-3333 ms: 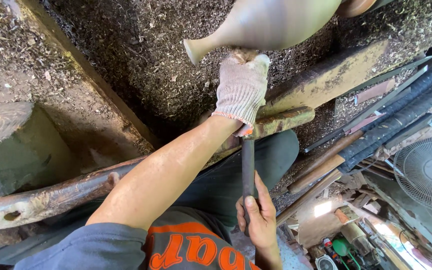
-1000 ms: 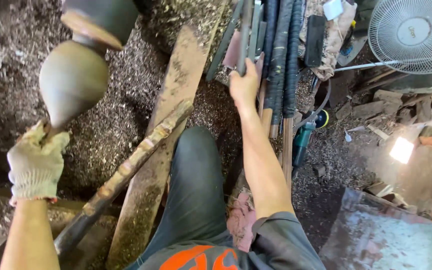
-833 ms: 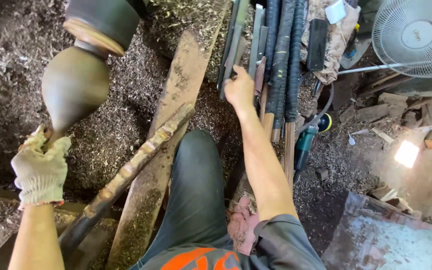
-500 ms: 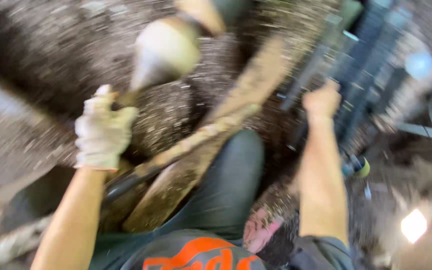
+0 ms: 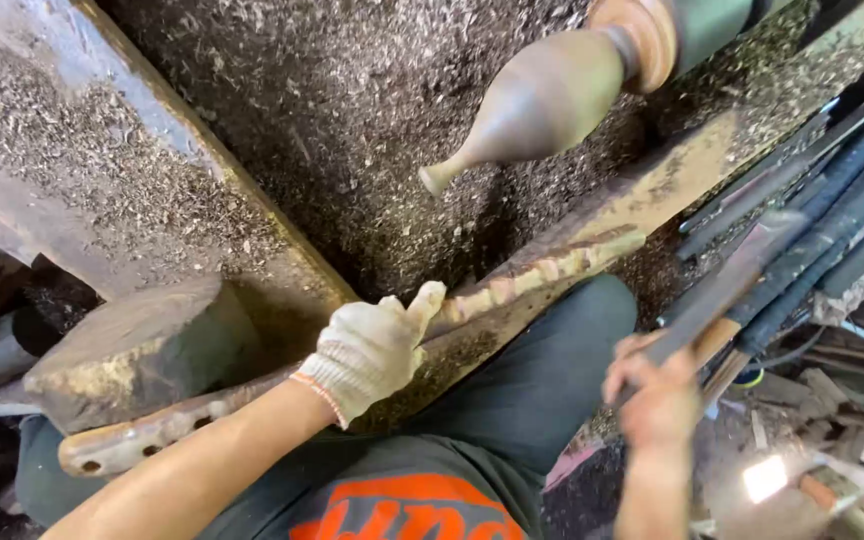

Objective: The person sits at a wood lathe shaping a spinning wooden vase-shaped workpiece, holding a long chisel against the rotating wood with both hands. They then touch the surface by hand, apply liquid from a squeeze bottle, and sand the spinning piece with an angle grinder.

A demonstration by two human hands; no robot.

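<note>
Our gloved left hand (image 5: 372, 350) rests spread on the tool rest (image 5: 512, 285); our right hand (image 5: 657, 395) clamps the long chisel (image 5: 727, 285), stiff and heavy, best gripped at its handle.

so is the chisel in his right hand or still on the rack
In hand: the bare right hand grips the chisel, lifted off the tool rack.
</note>
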